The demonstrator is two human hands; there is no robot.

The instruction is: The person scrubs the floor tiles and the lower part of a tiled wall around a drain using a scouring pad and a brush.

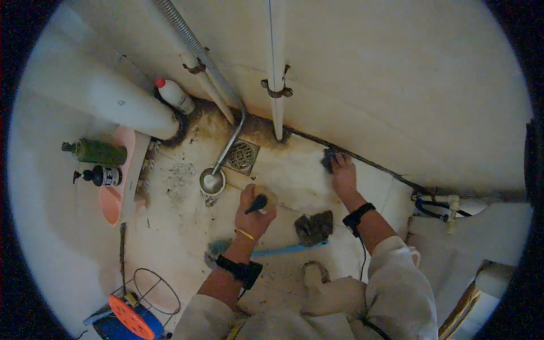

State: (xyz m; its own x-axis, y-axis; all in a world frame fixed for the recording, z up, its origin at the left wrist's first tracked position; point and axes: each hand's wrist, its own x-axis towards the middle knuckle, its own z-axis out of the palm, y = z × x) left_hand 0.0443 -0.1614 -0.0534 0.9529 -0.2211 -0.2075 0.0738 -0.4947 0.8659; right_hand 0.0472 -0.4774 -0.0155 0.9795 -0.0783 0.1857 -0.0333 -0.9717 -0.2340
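My left hand (249, 220) is closed around a pale bottle with a dark, pointed top (258, 203), held over the tiled floor. My right hand (344, 174) reaches to the base of the wall, its fingers wrapped on a dark scrubbing pad (328, 160) pressed near the grimy floor edge. Between my arms lies a crumpled dark rag (314, 228). Partly under my left wrist is a brush with a blue handle (292, 248). A round shower head (212, 181) rests on the floor ahead of my left hand, beside a square metal drain (242, 156).
Two pipes (276, 62) run down the far wall. At left are a white column (133, 107), a red-capped bottle (175, 97) and a pink shelf (126, 175) with a green bottle (99, 152) and a pump bottle (105, 176). An orange disc (131, 317) sits lower left; valves (450, 204) stand right.
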